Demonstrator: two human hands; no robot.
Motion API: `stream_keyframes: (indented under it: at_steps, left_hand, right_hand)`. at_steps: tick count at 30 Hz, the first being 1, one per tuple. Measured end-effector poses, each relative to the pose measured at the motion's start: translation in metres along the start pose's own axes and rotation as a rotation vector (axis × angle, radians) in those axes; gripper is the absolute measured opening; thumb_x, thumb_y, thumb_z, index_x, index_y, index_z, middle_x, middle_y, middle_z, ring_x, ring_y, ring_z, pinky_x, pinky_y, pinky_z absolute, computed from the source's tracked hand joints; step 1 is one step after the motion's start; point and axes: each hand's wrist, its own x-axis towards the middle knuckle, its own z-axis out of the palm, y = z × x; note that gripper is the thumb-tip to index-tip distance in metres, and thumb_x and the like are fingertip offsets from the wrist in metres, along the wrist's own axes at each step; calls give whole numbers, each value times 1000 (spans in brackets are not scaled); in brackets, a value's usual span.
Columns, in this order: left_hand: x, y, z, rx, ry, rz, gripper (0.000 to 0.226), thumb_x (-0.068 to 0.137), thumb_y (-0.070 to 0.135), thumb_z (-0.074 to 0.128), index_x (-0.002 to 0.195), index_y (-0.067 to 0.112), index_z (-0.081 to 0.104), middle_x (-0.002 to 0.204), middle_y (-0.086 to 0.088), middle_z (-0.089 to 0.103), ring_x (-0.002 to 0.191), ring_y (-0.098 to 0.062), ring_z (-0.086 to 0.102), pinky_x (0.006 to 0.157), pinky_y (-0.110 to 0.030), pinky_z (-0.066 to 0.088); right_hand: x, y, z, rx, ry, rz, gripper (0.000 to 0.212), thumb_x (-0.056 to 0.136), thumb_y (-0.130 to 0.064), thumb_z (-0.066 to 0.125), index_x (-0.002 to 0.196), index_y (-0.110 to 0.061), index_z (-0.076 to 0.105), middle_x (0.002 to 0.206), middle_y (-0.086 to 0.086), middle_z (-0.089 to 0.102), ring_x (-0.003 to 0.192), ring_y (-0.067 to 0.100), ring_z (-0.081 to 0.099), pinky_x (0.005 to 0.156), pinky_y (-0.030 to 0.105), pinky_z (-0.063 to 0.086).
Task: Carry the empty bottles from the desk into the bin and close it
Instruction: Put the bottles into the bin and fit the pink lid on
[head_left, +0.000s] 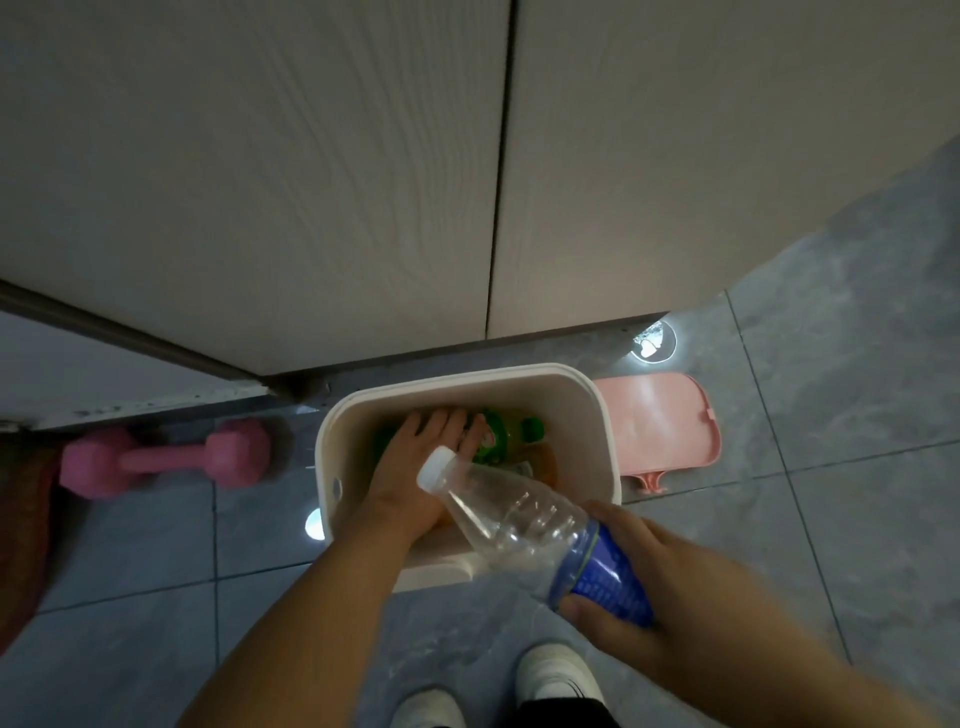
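A white bin (597, 431) stands open on the tiled floor below me. My left hand (415, 467) reaches down inside it, fingers straight, over a bottle with a green label (491, 441) and a green cap (532, 428). My right hand (639, 587) grips a clear empty bottle (524, 514) by its blue-labelled base, tilted with its white cap (435, 467) pointing over the bin's mouth. The pink lid (660, 426) lies flat on the floor to the right of the bin.
Pale cabinet doors (311, 182) rise right behind the bin. A pink dumbbell (166, 457) lies on the floor to the left. My white shoes (556, 670) stand just in front of the bin. Grey floor tiles (857, 415) spread to the right.
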Motion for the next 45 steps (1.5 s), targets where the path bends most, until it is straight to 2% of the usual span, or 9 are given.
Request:
stream_keyframes:
  at_steps: [2, 5, 7, 16, 26, 32, 37, 40, 45]
  left_hand:
    - [-19, 7, -10, -209, -58, -125, 73, 83, 51, 50, 143, 31, 15, 153, 1, 22, 142, -23, 20, 120, -43, 18]
    - [-54, 16, -36, -592, -57, -449, 35, 84, 44, 51, 116, 28, 51, 123, 1, 57, 121, -25, 50, 107, -43, 38]
    - [-78, 19, -45, -646, -45, -369, 21, 90, 31, 49, 107, 23, 59, 112, -4, 63, 108, -23, 57, 94, -38, 48]
    - [-128, 22, -43, -469, 30, -293, 35, 95, 30, 38, 129, 28, 47, 130, 10, 48, 122, -8, 43, 95, -24, 43]
    - [-128, 24, -41, -510, 132, -309, 26, 93, 26, 45, 115, 22, 60, 118, 5, 58, 112, -12, 51, 85, -27, 46]
    - [-124, 23, -36, -510, 143, -309, 29, 95, 32, 38, 119, 27, 54, 121, 11, 52, 114, -6, 46, 87, -21, 43]
    - [-121, 24, -36, -532, 152, -321, 28, 95, 32, 39, 117, 25, 56, 120, 10, 53, 112, -7, 48, 87, -21, 42]
    - [-120, 26, -38, -578, 164, -346, 28, 95, 30, 40, 117, 24, 57, 120, 8, 55, 111, -9, 50, 89, -23, 43]
    - [-119, 26, -44, -616, 182, -378, 28, 93, 22, 48, 117, 17, 61, 120, 0, 60, 111, -18, 54, 92, -33, 47]
  right_hand:
    - [3, -7, -1, 5, 24, -27, 74, 71, -77, 34, 135, -46, 13, 123, -20, 52, 90, 3, 57, 84, 22, 52]
    - [12, -20, -3, 13, 89, -92, 75, 73, -73, 40, 136, -42, 15, 129, -17, 49, 99, 7, 58, 84, 25, 51]
    - [22, -28, -6, 27, 123, -134, 76, 74, -68, 48, 138, -39, 17, 131, -15, 47, 104, 9, 56, 86, 26, 49]
    - [81, -38, 0, -22, 164, -163, 70, 75, -54, 61, 135, -31, 33, 132, -6, 51, 122, 18, 46, 109, 38, 31]
    - [106, -38, 27, -10, 115, -112, 70, 77, -38, 67, 137, -28, 31, 140, -2, 46, 133, 21, 39, 119, 45, 16]
    - [117, -32, 35, 22, 129, -46, 64, 82, -29, 65, 137, -23, 32, 143, 2, 43, 135, 23, 37, 116, 42, 23]
    - [116, -29, 37, 12, 161, -33, 74, 84, -31, 62, 145, -22, 22, 156, 0, 23, 146, 22, 14, 118, 41, 11]
    - [105, -26, 36, 85, 229, -29, 72, 86, -35, 60, 146, -25, 21, 155, -4, 24, 145, 18, 19, 118, 39, 18]
    - [77, -18, 32, 168, 291, -79, 51, 89, -36, 54, 137, -27, 38, 139, -6, 47, 122, 14, 49, 103, 32, 44]
